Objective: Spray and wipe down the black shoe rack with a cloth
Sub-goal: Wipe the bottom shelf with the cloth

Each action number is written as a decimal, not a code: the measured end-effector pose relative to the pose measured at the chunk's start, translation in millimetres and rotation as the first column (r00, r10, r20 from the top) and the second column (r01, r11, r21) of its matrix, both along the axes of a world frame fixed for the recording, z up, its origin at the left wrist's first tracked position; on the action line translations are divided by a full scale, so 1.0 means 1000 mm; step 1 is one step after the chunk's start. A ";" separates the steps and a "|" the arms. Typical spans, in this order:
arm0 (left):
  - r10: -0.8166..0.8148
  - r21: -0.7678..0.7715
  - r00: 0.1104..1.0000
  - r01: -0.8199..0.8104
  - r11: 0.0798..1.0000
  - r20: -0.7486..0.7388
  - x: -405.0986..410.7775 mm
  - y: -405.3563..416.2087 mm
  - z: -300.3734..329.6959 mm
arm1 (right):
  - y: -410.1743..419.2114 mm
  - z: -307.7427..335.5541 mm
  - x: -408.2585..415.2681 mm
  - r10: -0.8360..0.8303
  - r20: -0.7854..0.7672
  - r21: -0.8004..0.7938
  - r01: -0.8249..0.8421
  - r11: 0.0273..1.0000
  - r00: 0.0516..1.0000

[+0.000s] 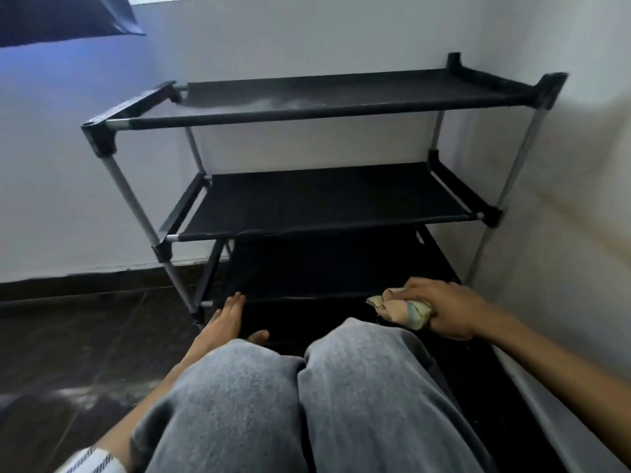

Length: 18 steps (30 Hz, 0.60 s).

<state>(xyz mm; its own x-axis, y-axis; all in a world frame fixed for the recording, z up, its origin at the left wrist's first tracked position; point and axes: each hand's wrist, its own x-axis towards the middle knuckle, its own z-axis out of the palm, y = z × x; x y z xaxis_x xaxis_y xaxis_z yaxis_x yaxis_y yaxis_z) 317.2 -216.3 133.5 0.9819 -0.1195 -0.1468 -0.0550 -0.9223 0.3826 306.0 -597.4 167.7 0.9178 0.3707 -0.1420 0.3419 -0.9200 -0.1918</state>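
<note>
Black fabric shoe rack (321, 203) stood in the wall corner. Right hand (447, 310) gripped a crumpled cloth (401, 310) at its lower shelf; left hand (227, 320), fingers straight, rested on the shelf's front edge.

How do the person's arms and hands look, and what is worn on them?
Both forearms are bare; no sleeve reaches them in this view. The left hand and the right hand carry no glove, ring or watch that I can see. Near the left arm, at the bottom edge, there is a white cloth piece with dark stripes; whether it is a sleeve, I cannot tell.
</note>
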 end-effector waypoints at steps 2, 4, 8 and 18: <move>0.003 0.012 1.000 -0.003 1.000 0.004 -0.001 0.010 -0.008 | 0.013 -0.017 0.007 0.025 -0.040 0.012 -0.025 1.000 0.999; 0.012 0.007 1.000 -0.012 1.000 -0.015 0.000 0.019 -0.022 | 0.028 -0.039 0.016 0.050 -0.066 0.006 -0.050 0.999 0.997; 0.044 -0.032 0.991 -0.048 0.998 -0.125 -0.002 0.033 -0.064 | 0.058 -0.082 0.035 0.106 -0.197 0.072 -0.093 0.993 0.975; 0.086 -0.056 0.975 -0.100 0.993 -0.206 0.036 0.052 -0.148 | 0.125 -0.173 0.104 0.127 -0.262 0.159 -0.087 0.983 0.957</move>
<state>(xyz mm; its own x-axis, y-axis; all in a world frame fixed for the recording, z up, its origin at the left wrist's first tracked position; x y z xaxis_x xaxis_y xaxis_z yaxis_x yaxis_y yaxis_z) 353.6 -163.9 -14.3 0.9397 -0.0453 -0.3390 0.1146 -0.8921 0.4370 409.8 -472.7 -5.6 0.8063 0.4994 -0.3170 0.3537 -0.8366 -0.4183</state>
